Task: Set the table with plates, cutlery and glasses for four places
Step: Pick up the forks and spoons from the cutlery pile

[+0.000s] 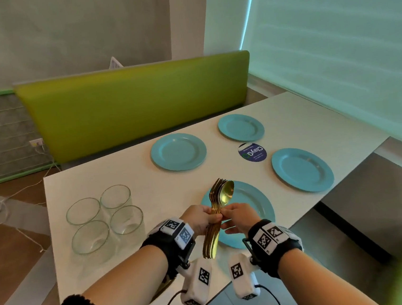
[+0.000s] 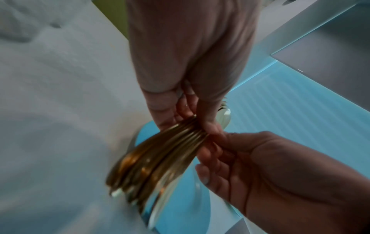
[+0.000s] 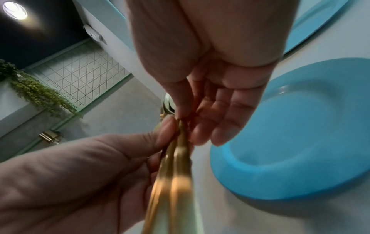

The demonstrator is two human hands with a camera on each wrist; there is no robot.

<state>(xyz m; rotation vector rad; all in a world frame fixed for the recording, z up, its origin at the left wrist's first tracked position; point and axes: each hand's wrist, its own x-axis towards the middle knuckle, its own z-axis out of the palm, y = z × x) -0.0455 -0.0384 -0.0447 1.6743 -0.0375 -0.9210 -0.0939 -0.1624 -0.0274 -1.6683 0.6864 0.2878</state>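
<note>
**Gold cutlery bundle held over near plate; four plates and four glasses on table**

Head view: white table (image 1: 129, 184); four blue plates laid out on it. Landmark: the near plate (image 1: 252, 206), at the table's front edge. Cutlery (image 1: 218, 200), a gold bundle of spoons and forks, held in the air above the near plate's left rim, heads pointing away, handles hanging toward the person; the top spoon bowl faces up. Left hand (image 1: 200, 218), fingers curled round the middle of the bundle, grasping it; right hand (image 1: 239, 216), thumb and fingertips pinching the bundle's right side, remaining fingers loosely spread. Second plate (image 1: 178, 151) beyond the near plate and to its left; third plate (image 1: 241, 127) farther beyond; fourth plate (image 1: 302, 169) to the near plate's right. Round dark sticker (image 1: 252, 153) between the three farther plates. Four glasses (image 1: 105, 218) clustered well left of the near plate, upright, close together. Green bench (image 1: 135, 104) past the table's far edge.

Left wrist view: left hand (image 2: 188, 63) clamped on the fanned handles of the cutlery (image 2: 156, 158); right hand (image 2: 270, 166) meets the bundle from the right, fingertips on the handles; near plate (image 2: 180, 213) directly beneath; picture blurred.

Right wrist view: right hand (image 3: 210, 71), thumb and forefinger pinching the cutlery (image 3: 174, 174); left hand (image 3: 80, 174) gripping the same bundle; near plate (image 3: 290, 134) lies to the right of the bundle.
</note>
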